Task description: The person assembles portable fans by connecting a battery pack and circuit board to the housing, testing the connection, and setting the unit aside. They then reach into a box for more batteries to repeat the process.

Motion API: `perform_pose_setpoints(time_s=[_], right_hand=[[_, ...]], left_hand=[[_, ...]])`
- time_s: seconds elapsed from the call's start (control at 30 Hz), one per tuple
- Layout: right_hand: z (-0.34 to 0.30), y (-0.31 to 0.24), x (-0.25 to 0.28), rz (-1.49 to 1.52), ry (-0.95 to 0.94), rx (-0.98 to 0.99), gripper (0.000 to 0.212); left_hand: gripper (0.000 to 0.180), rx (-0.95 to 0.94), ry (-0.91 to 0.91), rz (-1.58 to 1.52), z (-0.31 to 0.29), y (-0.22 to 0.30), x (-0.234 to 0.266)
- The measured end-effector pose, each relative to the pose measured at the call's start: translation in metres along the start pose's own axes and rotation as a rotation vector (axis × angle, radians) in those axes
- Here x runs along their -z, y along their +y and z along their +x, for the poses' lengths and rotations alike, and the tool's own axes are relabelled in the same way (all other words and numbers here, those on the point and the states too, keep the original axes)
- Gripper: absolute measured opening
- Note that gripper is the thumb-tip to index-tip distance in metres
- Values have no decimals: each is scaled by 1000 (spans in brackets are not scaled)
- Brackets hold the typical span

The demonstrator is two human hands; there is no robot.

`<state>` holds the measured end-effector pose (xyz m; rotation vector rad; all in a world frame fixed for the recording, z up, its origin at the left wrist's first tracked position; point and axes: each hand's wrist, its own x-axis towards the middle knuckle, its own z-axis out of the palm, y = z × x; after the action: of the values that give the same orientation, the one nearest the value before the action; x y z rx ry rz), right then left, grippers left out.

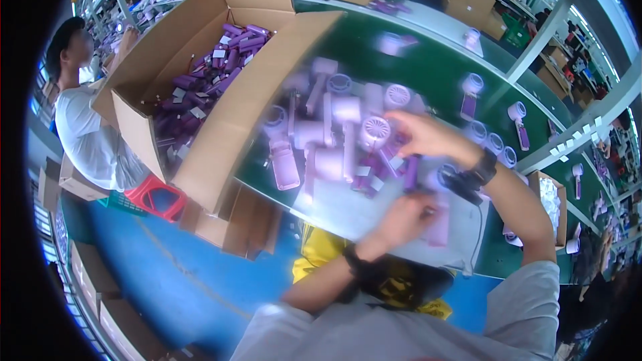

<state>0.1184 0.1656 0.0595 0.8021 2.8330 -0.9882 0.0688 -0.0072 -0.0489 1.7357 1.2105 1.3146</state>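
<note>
My left hand is curled at the near edge of the work surface. Its fingers close on a pale purple handheld fan, which is blurred and partly covered. My right hand is over the right side of a pile, with fingers and thumb round the neck of another handheld fan, its round grille facing up. Several more lilac fans lie heaped to the left, one with an open handle shell. Dark purple battery cells with white tags lie below my right hand.
A large open carton of purple tagged cells stands at the left. More fans are spread over the green table. A small box of white pieces sits at the right. A person is at the far left, near a red stool.
</note>
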Motion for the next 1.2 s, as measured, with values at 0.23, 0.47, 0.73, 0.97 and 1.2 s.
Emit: perform_pose_setpoints(time_s=[0.23,0.47,0.73,0.97,1.2], right_hand=[[-26,18,-13,284,321,58,83],[-96,-9,8,1080,687,156,74],[-163,-10,-65,1077,526,-334,47],[-164,-20,-118,222,726,-44,23],[-162,-24,-121,96,705,-2,24]], left_hand=[[15,12,-49,7,0,-5,-1],[13,23,-113,61,7,3,15],[20,67,-361,-71,10,13,47],[32,212,-385,-136,6,23,56],[30,313,-397,-191,5,24,58]])
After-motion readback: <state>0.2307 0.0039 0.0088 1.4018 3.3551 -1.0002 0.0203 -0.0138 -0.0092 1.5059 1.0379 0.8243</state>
